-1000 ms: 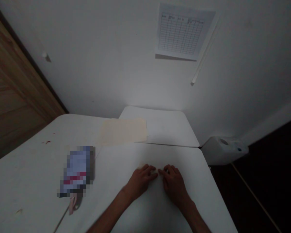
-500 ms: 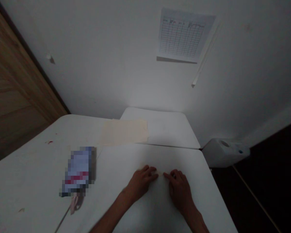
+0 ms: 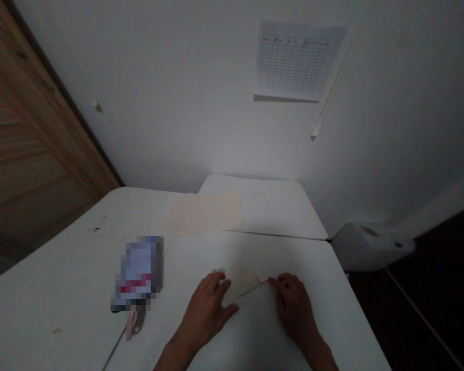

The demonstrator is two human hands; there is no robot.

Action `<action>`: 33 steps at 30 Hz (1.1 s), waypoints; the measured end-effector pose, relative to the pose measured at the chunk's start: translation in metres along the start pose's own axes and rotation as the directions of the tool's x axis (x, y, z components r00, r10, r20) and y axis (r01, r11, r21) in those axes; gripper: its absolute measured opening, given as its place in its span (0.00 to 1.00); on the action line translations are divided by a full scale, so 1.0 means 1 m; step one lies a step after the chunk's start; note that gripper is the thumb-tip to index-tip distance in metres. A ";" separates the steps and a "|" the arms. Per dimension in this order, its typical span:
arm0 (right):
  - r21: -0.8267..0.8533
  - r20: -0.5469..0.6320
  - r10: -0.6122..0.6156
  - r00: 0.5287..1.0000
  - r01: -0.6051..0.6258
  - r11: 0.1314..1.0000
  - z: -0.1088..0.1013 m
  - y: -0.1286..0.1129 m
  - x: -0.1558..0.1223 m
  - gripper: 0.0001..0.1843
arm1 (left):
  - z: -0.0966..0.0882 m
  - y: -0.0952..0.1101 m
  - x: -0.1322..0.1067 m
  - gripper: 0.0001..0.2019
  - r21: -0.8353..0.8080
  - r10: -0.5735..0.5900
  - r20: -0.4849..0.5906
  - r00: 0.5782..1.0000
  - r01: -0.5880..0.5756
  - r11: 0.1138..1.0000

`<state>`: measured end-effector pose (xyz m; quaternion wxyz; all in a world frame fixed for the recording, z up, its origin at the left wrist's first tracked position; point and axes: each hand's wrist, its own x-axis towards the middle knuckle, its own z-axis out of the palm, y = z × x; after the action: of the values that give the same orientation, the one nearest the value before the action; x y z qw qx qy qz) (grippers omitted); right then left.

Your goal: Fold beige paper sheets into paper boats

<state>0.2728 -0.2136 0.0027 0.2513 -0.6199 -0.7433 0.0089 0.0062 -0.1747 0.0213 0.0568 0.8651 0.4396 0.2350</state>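
On the white table [image 3: 247,330], a pale sheet [image 3: 242,284] is being flanked by two hands. The fingers of the left hand [image 3: 206,304] are being held spread at its left end, thumb apart; its right corner is being met by the forefinger of the right hand [image 3: 294,301], other fingers curled. Whether that corner is being pinched cannot be told. The sheet is being judged light, limp and easily creased; gripping by its corners is being advised. Its left edge is being hidden by fingers; its layering is being obscured by dimness.
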 end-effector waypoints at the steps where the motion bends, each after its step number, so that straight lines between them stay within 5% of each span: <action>1: 0.004 -0.006 0.000 1.000 0.000 1.000 0.000 0.000 0.000 0.21 | 0.000 0.000 0.000 0.20 -0.006 0.013 -0.007 1.000 -0.013 1.000; 5: 0.032 -0.049 -0.006 0.999 0.008 0.999 0.003 0.002 -0.001 0.21 | 0.001 0.003 0.006 0.10 -0.031 0.044 -0.036 0.998 -0.045 0.999; 12: 0.120 -0.114 0.022 0.993 -0.008 0.993 0.001 -0.001 0.000 0.18 | 0.001 0.001 0.009 0.08 -0.054 0.064 -0.039 0.997 -0.067 0.996; 16: 0.277 -0.173 0.187 0.967 -0.134 0.951 0.000 -0.008 -0.002 0.07 | 0.010 -0.003 0.006 0.10 0.128 0.202 -0.035 0.979 -0.196 0.972; 21: 0.432 -0.103 0.356 0.929 -0.281 0.857 0.003 -0.025 -0.001 0.10 | 0.018 -0.003 0.003 0.11 0.273 0.273 -0.001 0.962 -0.263 0.926; 28: 0.545 -0.003 0.391 0.921 -0.326 0.772 0.014 -0.052 0.024 0.16 | 0.022 0.004 0.016 0.12 0.226 0.270 -0.230 0.935 -0.219 0.949; 33: 0.522 -0.055 0.323 0.945 -0.248 0.816 0.023 -0.056 0.036 0.14 | 0.024 0.012 0.026 0.12 0.156 0.260 -0.363 0.895 -0.217 0.964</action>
<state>0.2090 -0.1866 0.0137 0.4535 -0.6352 -0.5929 0.1983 0.0391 -0.1586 0.0129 -0.1072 0.8521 0.3451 0.3786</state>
